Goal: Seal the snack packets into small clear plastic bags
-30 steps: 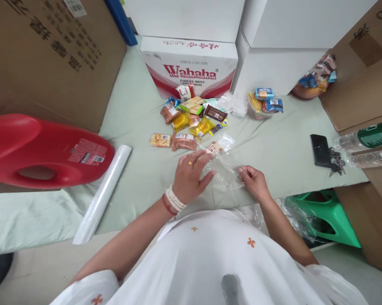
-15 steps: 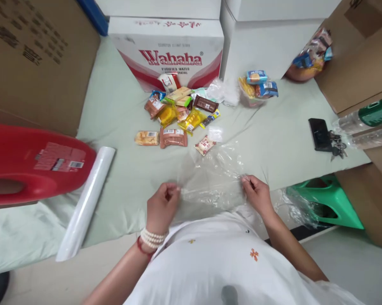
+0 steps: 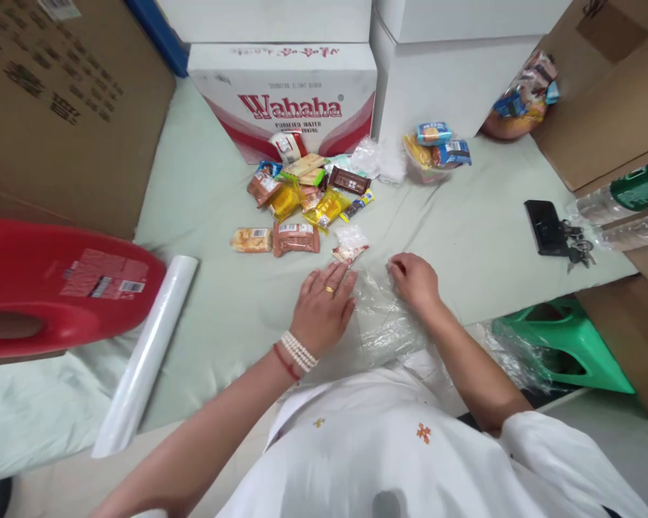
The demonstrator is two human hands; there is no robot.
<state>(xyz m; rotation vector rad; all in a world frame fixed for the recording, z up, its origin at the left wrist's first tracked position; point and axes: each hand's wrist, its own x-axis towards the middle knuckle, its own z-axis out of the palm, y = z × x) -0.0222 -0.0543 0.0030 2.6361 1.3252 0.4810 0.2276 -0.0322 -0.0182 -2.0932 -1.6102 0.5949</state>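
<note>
Clear plastic is what both hands are on in the head view: a crinkled clear plastic bag (image 3: pixel 382 320) lies flat on the pale green sheet (image 3: pixel 480 244) close to my body, at the table's 6 o'clock edge. My left hand (image 3: pixel 324 309) rests palm down at the bag's 9 o'clock side, its fingers straight and loosely spread, gripping nothing. My right hand (image 3: pixel 414 280) sits at the bag's 1 o'clock corner, knuckles up and fingers curled down onto the film; I cannot tell whether they pinch it. A small red-and-white snack packet (image 3: pixel 349 249) lies just beyond my left fingertips at 12 o'clock, and the pile of snack packets (image 3: pixel 307 198) is farther out, in front of the Wahaha carton (image 3: pixel 285 101). A roll of plastic bags (image 3: pixel 145 356) lies at 9 o'clock beside a red jug (image 3: pixel 59 288). At 3 o'clock, well apart from the hands, a black phone (image 3: pixel 542 226) touches a bunch of keys (image 3: pixel 577 250).
</note>
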